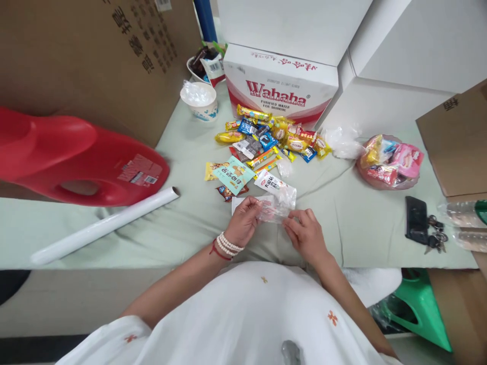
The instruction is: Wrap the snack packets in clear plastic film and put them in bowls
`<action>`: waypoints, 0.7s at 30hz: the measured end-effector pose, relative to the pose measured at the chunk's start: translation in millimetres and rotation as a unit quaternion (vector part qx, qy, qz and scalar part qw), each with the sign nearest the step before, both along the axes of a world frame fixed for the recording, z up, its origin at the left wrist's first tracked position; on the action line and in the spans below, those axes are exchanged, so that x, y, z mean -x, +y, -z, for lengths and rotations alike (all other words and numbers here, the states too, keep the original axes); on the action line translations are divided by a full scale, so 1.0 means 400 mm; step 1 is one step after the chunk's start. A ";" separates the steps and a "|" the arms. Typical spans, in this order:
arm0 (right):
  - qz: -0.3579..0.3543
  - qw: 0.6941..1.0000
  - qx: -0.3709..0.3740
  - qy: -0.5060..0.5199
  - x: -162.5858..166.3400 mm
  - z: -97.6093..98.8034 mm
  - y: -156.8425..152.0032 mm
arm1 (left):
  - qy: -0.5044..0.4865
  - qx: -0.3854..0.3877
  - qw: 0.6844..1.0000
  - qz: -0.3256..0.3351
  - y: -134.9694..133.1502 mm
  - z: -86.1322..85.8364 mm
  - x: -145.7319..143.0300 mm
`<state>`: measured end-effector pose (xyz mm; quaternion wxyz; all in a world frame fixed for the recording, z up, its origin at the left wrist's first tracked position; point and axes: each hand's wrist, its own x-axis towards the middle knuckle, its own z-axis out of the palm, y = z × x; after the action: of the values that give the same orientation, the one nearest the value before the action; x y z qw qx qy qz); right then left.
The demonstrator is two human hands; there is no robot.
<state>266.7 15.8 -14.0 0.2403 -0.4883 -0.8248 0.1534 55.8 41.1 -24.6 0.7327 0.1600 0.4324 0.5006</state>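
Note:
My left hand (243, 220) and my right hand (304, 233) both pinch a small clear plastic bag (277, 207) just above the pale green cloth (182, 223), close to my body. A bead bracelet sits on my left wrist. Just beyond the bag lie a white snack packet (268, 181) and a teal snack packet (234, 175). Further back a pile of wrapped snacks (272, 137) spreads in front of a white Wahaha box (279, 83).
A red plastic jug (76, 157) lies at the left, with a white roll (102, 225) in front of it. A bag of snacks (390, 162) sits at the right, near a black key case with keys (420, 223). A paper cup (200, 100) and cardboard boxes stand behind.

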 end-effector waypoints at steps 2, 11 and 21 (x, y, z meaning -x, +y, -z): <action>-0.013 0.998 0.029 0.050 -0.007 0.003 0.003 | -0.017 0.003 1.000 0.001 -0.003 0.003 0.009; 0.160 0.918 0.177 0.317 0.010 -0.038 -0.015 | 0.018 -0.001 0.999 0.032 -0.007 0.003 -0.018; 0.276 0.894 0.278 0.217 -0.184 0.007 -0.081 | -0.032 0.021 0.999 0.007 -0.001 0.007 0.014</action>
<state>340.1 -16.8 -17.0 0.3008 -0.6977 -0.5079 0.4059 50.2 40.6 -27.3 0.7529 0.1316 0.4175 0.4914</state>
